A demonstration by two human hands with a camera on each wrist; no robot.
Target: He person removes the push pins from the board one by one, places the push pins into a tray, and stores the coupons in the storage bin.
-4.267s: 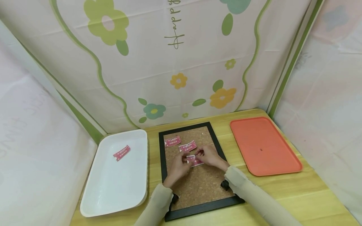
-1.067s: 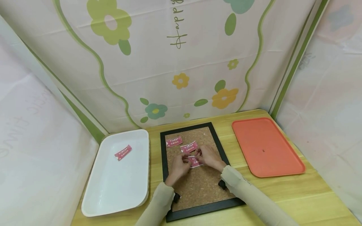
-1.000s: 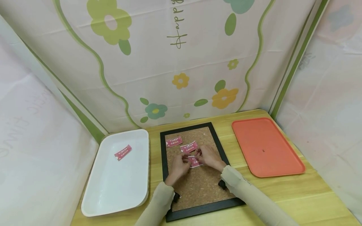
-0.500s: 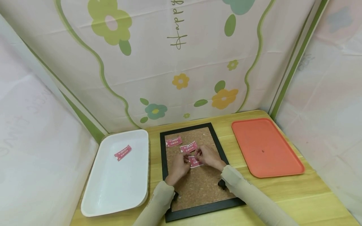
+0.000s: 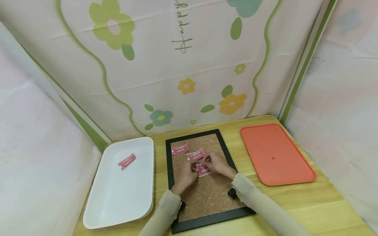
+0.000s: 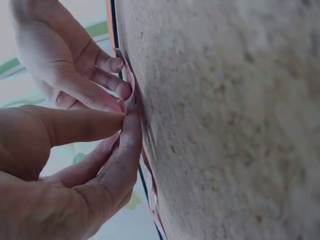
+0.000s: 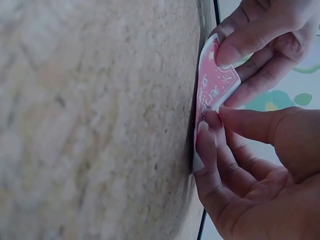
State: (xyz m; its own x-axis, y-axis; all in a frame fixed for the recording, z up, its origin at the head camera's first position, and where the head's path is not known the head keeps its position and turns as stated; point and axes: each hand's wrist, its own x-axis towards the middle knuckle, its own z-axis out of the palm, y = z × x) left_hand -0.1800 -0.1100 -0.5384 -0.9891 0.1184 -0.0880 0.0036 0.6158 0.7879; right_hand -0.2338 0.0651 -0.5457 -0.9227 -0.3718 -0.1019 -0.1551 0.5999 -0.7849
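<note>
A pink paper coupon (image 5: 203, 170) with white print lies on the black-framed corkboard (image 5: 212, 196), its middle bowed up off the cork in the right wrist view. My left hand (image 5: 186, 173) pinches the coupon's left end between thumb and fingers. At the coupon's upper edge, my right hand (image 5: 217, 163) has thumb and index finger together round a small shiny pin (image 7: 203, 118), mostly covered by the fingertips. Its other fingers touch the coupon's face. Two more pink coupons, an upper-left coupon (image 5: 179, 149) and a middle coupon (image 5: 195, 155), sit higher on the cork.
Left of the board stands a white tray (image 5: 118, 196) with one loose coupon (image 5: 127, 161) in it. To the right lies a flat orange tray (image 5: 277, 154). A floral cloth (image 5: 159, 78) hangs behind the wooden table (image 5: 301, 200).
The view shifts slightly with the head. Both hands stay at the same coupon, with only slight finger movement. The loose coupon and the trays stay where they are.
</note>
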